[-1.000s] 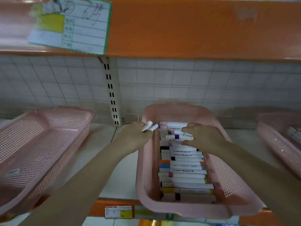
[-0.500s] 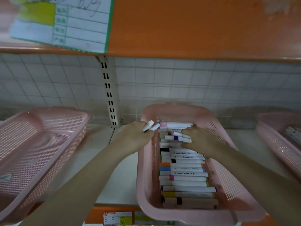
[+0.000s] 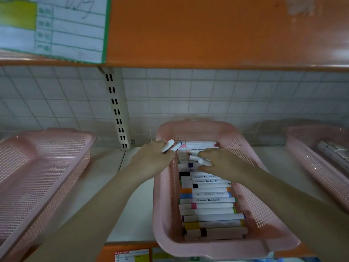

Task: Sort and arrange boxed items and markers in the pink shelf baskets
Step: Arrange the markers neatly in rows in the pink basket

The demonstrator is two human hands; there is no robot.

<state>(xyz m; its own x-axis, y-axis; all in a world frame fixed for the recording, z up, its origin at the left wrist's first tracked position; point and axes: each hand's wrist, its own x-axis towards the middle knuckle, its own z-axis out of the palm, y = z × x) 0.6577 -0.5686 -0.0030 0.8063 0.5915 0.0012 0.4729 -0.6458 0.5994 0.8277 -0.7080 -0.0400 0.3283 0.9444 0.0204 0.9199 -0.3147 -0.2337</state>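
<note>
The middle basket (image 3: 251, 186) is pale pink with a fine perforated grid in its walls. Inside it, the markers (image 3: 207, 206) are white-bodied with bands of black, orange, blue, pink, yellow and purple. Left of this basket stands another pink basket (image 3: 37, 176). Above it, the shelf edge (image 3: 207, 35) is orange; behind, white tiles (image 3: 188, 95), possibly greyish.

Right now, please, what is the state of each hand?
Left hand: closed around white markers.
Right hand: fingers curled on markers in the middle basket.
</note>
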